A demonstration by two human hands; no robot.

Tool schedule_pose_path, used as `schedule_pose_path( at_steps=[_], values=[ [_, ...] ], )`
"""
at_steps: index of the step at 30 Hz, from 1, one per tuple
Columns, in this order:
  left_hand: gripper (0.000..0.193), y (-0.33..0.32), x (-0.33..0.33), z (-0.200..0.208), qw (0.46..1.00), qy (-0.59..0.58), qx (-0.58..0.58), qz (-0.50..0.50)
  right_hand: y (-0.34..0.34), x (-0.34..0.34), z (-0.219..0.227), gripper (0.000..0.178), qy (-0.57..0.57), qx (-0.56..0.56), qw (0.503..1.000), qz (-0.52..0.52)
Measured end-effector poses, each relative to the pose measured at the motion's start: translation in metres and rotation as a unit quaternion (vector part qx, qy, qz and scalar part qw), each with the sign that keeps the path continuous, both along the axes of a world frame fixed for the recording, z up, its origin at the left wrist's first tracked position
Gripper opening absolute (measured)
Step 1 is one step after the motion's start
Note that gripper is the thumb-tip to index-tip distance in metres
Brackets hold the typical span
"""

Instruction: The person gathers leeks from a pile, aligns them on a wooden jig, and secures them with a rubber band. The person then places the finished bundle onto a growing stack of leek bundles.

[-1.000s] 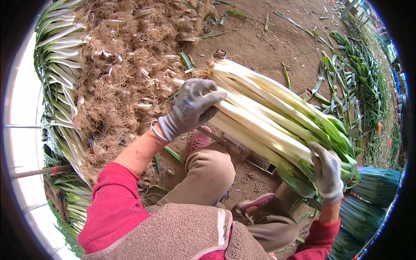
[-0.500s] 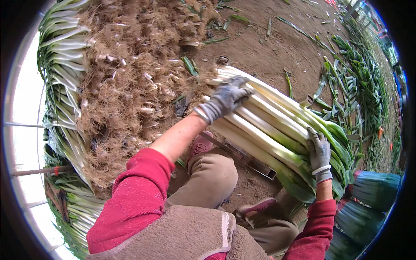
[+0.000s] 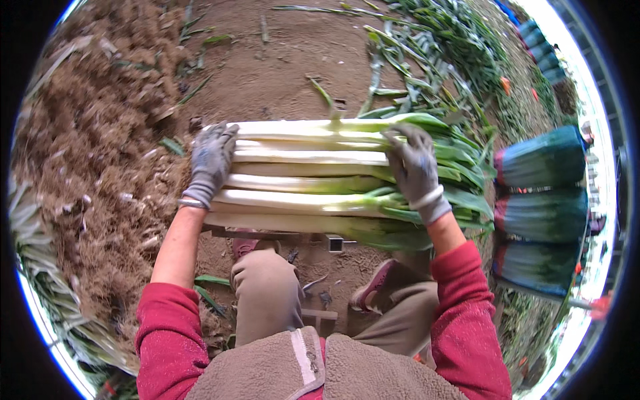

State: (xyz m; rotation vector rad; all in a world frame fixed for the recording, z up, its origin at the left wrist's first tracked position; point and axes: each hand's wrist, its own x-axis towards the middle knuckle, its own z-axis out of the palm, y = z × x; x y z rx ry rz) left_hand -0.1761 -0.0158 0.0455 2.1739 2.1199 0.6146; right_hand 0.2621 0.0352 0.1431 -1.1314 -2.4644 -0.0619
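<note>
A row of thick leeks (image 3: 307, 183) lies side by side across a low metal frame (image 3: 335, 244) in front of my knees, white ends left and green leaves right. My left hand (image 3: 212, 159), in a grey glove, grips over the white ends at the far left corner. On the green part, my right hand (image 3: 412, 163), gloved the same way, bends its fingers over the upper leeks. Its fingertips press among the stalks. The undersides of the leeks and most of the frame are hidden.
Brown trimmed roots (image 3: 100, 153) heap up on the left, with more leeks (image 3: 40, 260) beyond them. Cut green leaves (image 3: 453, 47) lie scattered at the far right. Several wrapped blue-green bundles (image 3: 543, 213) stand to the right. Bare soil (image 3: 280, 73) stretches ahead.
My view has swung right. My left hand has moved from on top of the white stalks to their ends. My right hand has shifted to the upper leeks, which now lie straighter across.
</note>
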Motion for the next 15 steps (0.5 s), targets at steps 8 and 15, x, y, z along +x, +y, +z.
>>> schedule_pose_path(
  at_steps=[8,15],
  values=[
    [0.033,0.01,0.007,0.008,0.997,0.034,-0.056,0.039,0.031,0.026,-0.05,0.047,-0.061,-0.081,0.963,-0.25],
    [0.052,0.005,0.062,0.008,0.995,0.056,-0.074,0.031,0.028,0.021,-0.042,0.048,0.034,-0.077,0.963,-0.257]
  ],
)
